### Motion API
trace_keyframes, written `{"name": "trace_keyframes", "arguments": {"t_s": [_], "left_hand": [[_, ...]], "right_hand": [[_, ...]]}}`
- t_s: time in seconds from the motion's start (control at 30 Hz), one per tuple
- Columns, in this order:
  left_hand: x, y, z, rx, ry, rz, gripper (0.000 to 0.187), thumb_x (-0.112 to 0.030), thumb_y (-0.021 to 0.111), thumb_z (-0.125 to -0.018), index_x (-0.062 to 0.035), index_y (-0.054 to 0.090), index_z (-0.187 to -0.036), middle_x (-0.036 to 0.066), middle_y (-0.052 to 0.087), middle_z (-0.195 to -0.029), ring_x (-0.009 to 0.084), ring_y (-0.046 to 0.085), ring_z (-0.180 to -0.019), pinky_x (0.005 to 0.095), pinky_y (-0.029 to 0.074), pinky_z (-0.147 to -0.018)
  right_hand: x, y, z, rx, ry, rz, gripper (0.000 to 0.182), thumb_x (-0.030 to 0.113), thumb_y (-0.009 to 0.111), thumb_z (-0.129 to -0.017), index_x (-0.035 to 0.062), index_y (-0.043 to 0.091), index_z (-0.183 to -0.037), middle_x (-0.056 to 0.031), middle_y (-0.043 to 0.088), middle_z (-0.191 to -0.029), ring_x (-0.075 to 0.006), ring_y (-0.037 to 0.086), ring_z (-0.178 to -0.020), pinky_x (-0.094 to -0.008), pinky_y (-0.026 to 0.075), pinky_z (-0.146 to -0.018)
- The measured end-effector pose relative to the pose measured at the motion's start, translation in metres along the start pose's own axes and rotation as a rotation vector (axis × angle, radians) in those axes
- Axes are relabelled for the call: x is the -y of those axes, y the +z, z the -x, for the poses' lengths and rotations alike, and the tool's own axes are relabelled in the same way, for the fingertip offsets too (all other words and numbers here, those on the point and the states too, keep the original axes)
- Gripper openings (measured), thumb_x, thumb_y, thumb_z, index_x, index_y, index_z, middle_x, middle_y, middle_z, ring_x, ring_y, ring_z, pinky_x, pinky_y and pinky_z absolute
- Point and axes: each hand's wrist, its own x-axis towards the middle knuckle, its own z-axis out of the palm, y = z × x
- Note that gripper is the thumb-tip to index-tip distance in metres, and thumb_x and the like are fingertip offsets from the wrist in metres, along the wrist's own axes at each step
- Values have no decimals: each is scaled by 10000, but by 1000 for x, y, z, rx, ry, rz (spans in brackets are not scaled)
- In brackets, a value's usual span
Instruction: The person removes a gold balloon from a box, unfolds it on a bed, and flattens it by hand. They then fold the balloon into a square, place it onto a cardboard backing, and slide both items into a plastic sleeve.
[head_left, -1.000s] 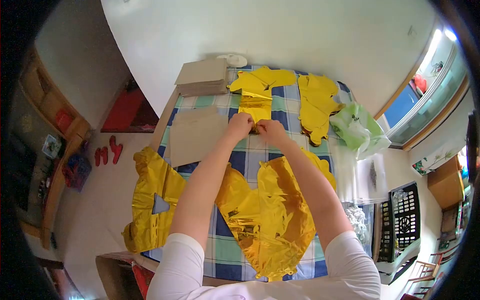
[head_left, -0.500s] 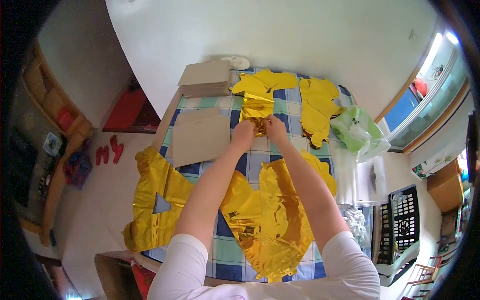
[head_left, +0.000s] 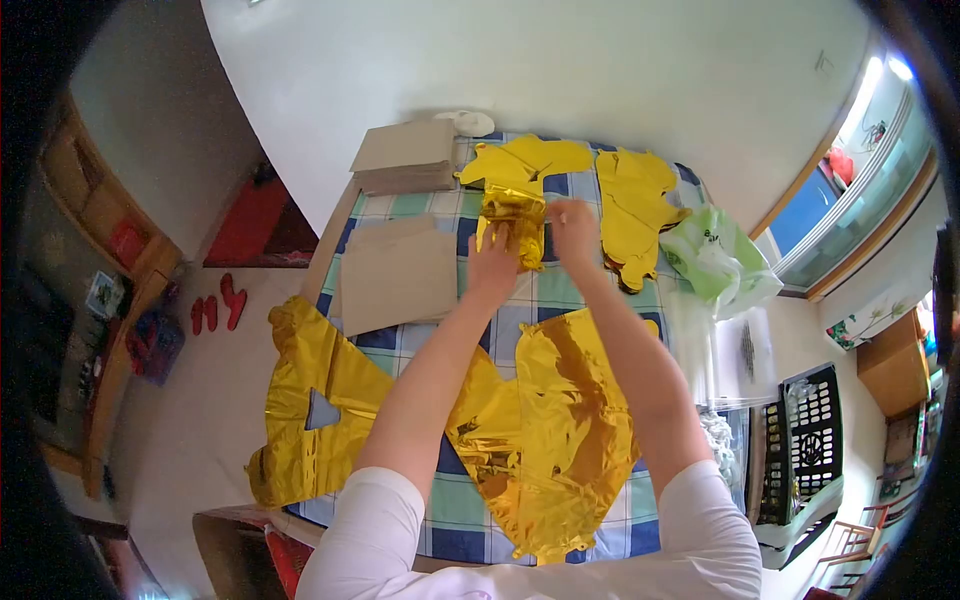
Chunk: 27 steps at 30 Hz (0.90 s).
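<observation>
A folded piece of shiny gold foil (head_left: 515,207), perhaps a flat foil balloon, lies on the checked cloth near the far side. My left hand (head_left: 493,262) rests on it with the fingers spread, pressing its lower left part. Just right of the foil, my right hand (head_left: 573,235) is closed, its fingertips by the foil's edge; what they hold, if anything, is hidden. Closer to me a large gold foil sheet (head_left: 560,430) is spread out under my arms. Another gold foil shape (head_left: 315,455) hangs over the left edge.
Grey cardboard sheets (head_left: 398,275) lie left of my hands, with a cardboard stack (head_left: 405,150) behind. More flat gold shapes (head_left: 635,205) lie at the back. A green-white plastic bag (head_left: 715,255) and clear plastic sleeves (head_left: 735,355) are right. A black crate (head_left: 805,440) stands beyond.
Both hands were together at the foil's near end. My left hand has opened flat on the foil, while my right hand has moved up and right, apart from it.
</observation>
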Motion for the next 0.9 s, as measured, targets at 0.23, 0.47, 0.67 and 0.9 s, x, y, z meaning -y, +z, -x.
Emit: {"name": "trace_keyframes", "arguments": {"t_s": [0.23, 0.47, 0.67, 0.9], "left_hand": [[5, -25, -27, 451, -166, 147, 743, -367, 543, -900, -166, 154, -1500, 104, 512, -1329, 301, 469, -1212, 541, 323, -1009], [4, -56, -53, 546, -491, 487, 894, -349, 653, -828, -142, 105, -1503, 151, 462, -1374, 327, 445, -1254, 561, 322, -1029], [-43, -211, -70, -55, -158, 1315, 728, -310, 718, -802, -56, 371, -1391, 167, 465, -1365, 266, 417, -1294, 385, 380, -1023], [-51, -368, -40, -44, 222, 1684, 703, -197, 772, -757, -70, 435, -1361, 106, 618, -1154, 162, 590, -1018, 292, 462, -884]], "right_hand": [[50, -169, -107, -607, 110, -625, 206, 200, 512, -967, 13, 597, -973, -30, 605, -826, -124, 524, -733, -279, 443, -665], [98, -323, -88, -632, -143, -647, 175, 108, 505, -951, -19, 609, -1012, -107, 675, -1007, -148, 618, -884, -263, 477, -774], [137, -349, -75, -501, -332, 28, 149, 168, 624, -874, 45, 649, -955, -91, 664, -865, -226, 621, -752, -322, 477, -701], [188, -373, -49, -307, -246, -176, 185, 200, 620, -879, 27, 618, -944, -119, 651, -805, -217, 622, -714, -311, 481, -686]]}}
